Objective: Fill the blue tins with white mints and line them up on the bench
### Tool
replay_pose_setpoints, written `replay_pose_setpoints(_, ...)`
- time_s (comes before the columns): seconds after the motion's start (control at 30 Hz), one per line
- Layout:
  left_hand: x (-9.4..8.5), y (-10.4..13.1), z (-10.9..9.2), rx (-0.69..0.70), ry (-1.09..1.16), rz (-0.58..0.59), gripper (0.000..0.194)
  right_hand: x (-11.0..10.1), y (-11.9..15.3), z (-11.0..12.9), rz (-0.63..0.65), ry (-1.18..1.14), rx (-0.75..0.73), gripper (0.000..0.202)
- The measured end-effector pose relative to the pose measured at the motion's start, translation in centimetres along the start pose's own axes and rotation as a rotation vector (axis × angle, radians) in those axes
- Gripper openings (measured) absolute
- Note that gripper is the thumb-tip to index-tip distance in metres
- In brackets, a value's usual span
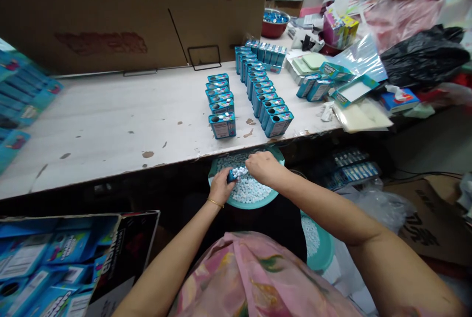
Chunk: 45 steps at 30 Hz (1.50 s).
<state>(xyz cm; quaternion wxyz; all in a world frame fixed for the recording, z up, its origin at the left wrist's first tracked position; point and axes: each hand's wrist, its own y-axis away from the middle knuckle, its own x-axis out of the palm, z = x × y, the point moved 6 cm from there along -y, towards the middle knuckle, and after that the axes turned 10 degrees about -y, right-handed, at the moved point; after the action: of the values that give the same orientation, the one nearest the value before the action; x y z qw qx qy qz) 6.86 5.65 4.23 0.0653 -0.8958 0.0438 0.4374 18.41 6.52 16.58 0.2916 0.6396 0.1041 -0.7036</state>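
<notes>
My left hand [220, 187] grips a small blue tin [231, 176], tilted over a teal basin [252, 206]. Small white pellets [250, 190] fill much of the basin, and more of them show at the tin's mouth. Close by on the right, my right hand [264, 167] is closed with its fingers curled down beside the tin; what they hold is hidden. On the white table beyond the basin stands a short row of blue tins [222, 127] with round holes on top. A longer row of similar tins [279, 125] runs back to its right.
A large cardboard box [147, 17] stands along the table's back. Blue cartons [357, 90], plastic sheets and bags crowd the right end. At lower left is an open box of blue packages [66, 248]. Another teal basin [324, 253] with pellets sits below my right arm.
</notes>
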Motion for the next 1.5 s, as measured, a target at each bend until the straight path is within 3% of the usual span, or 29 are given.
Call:
replay_pose_setpoints(0.2,0.3,0.0,0.6,0.002,0.049,0.015,0.034,-0.1,-0.5,-0.1,0.025,0.002,0.016,0.028)
replay_pose_setpoints(0.37,0.6,-0.5,-0.2,0.038,0.081,0.02,0.034,0.3,0.2,-0.3,0.02,0.006,-0.001,0.027)
replay_pose_setpoints(0.5,-0.9,-0.3,0.4,0.001,0.151,-0.019,0.035,1.0,1.7,-3.7,0.049,-0.034,0.081,0.028)
replay_pose_setpoints(0.6,-2.4,0.5,2.8,-0.093,0.252,-0.076,0.04,3.9,2.5,-8.2,0.077,-0.098,0.22,0.031)
replay_pose_setpoints(0.7,-2.7,1.1,5.8,-0.246,0.424,-0.118,0.042,9.0,2.2,-11.1,0.093,-0.181,0.414,0.031)
replay_pose_setpoints(0.77,-2.2,1.2,6.9,-0.327,0.554,-0.129,0.041,12.6,1.1,-10.6,0.098,-0.232,0.471,0.031)
replay_pose_setpoints(0.87,-1.5,1.2,6.8,-0.38,0.669,-0.137,0.039,16.6,-1.3,-7.9,0.08,-0.304,0.478,0.031)
replay_pose_setpoints(0.97,-1.3,1.9,6.2,-0.418,0.709,-0.157,0.042,18.8,-2.9,-6.2,0.046,-0.394,0.491,0.033)
replay_pose_setpoints(1.07,-0.9,3.2,6.1,-0.459,0.758,-0.146,0.046,19.9,-2.9,-6.7,0.031,-0.492,0.474,0.03)
replay_pose_setpoints(1.2,-0.8,4.3,6.4,-0.449,0.748,-0.111,0.045,19.9,-1.4,-8.9,0.02,-0.609,0.43,0.029)
replay_pose_setpoints(1.3,-1.7,3.7,5.9,-0.361,0.606,-0.107,0.045,18.3,-0.2,-10.1,0.006,-0.67,0.406,0.03)
replay_pose_setpoints(1.4,-2.4,2.5,4.6,-0.234,0.42,-0.095,0.043,14.6,0.7,-10.7,-0.06,-0.729,0.342,0.029)
replay_pose_setpoints(1.5,-1.8,1.4,3.2,-0.131,0.285,-0.061,0.039,9.9,1.3,-10.4,-0.117,-0.717,0.235,0.027)
